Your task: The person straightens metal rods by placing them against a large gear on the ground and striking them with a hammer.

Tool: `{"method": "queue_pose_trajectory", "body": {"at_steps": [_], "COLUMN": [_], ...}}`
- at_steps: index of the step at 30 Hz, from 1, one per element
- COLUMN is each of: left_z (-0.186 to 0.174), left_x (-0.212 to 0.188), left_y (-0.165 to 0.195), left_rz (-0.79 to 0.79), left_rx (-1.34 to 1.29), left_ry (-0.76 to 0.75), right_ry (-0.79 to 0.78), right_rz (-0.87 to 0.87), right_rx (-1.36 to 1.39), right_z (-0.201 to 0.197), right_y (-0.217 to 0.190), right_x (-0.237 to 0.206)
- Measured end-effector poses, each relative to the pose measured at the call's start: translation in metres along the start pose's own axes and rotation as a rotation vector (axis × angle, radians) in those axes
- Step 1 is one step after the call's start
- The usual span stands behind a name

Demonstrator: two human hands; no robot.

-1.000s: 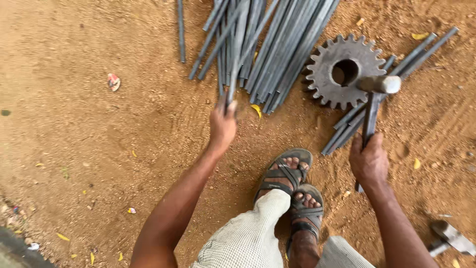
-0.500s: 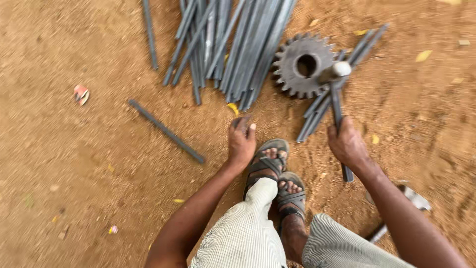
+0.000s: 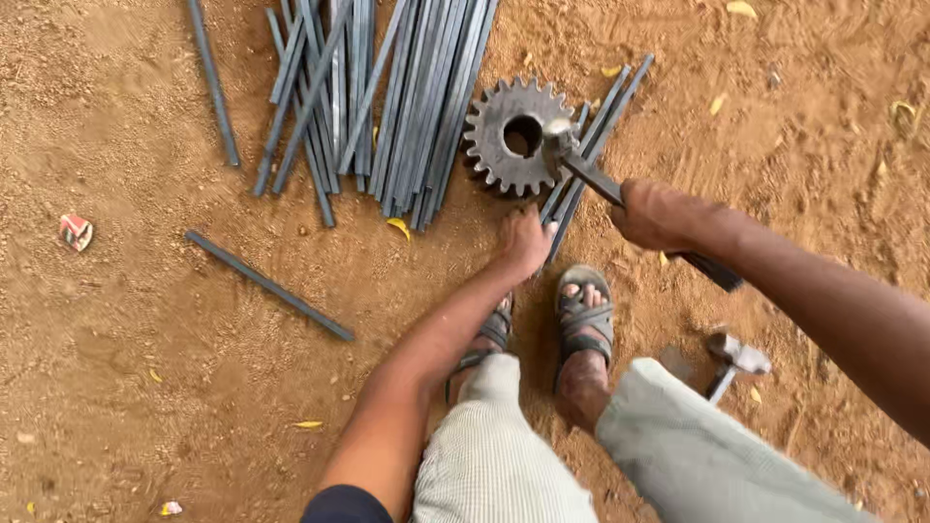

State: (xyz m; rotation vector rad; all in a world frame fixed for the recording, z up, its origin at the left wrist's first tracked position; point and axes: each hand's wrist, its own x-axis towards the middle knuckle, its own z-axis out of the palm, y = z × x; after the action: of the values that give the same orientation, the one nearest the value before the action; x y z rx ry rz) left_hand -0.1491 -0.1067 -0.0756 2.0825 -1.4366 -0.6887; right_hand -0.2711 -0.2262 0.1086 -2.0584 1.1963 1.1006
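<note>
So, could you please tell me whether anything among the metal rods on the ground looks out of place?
Yes: one grey rod lies alone at an angle on the dirt, left of the left hand and apart from the main bundle of rods beside the gear wheel.

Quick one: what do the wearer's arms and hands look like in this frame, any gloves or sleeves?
Both hands bare, no gloves: left hand, right hand. Forearms bare too. A dark navy short sleeve shows at the left upper arm; the right arm's sleeve is out of frame. No watch, rings or bands visible.
</note>
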Motion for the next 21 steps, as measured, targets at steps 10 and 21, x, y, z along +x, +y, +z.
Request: {"method": "queue_pose_trajectory", "body": {"at_steps": [10, 21], "left_z": [0.04, -0.1], "left_x": [0.02, -0.18], "left_y": [-0.011, -0.086], "left_rz": [-0.072, -0.343], "left_rx": [0.016, -0.221], "left_ry": [-0.24, -0.391], "right_ry": [0.042, 0.267], "right_rz": [0.008, -0.037], "right_rx": [0.112, 0.18], "right_z": [0.026, 0.065], "right_y": [0.02, 0.029], "right_x": [0.001, 0.01]}}
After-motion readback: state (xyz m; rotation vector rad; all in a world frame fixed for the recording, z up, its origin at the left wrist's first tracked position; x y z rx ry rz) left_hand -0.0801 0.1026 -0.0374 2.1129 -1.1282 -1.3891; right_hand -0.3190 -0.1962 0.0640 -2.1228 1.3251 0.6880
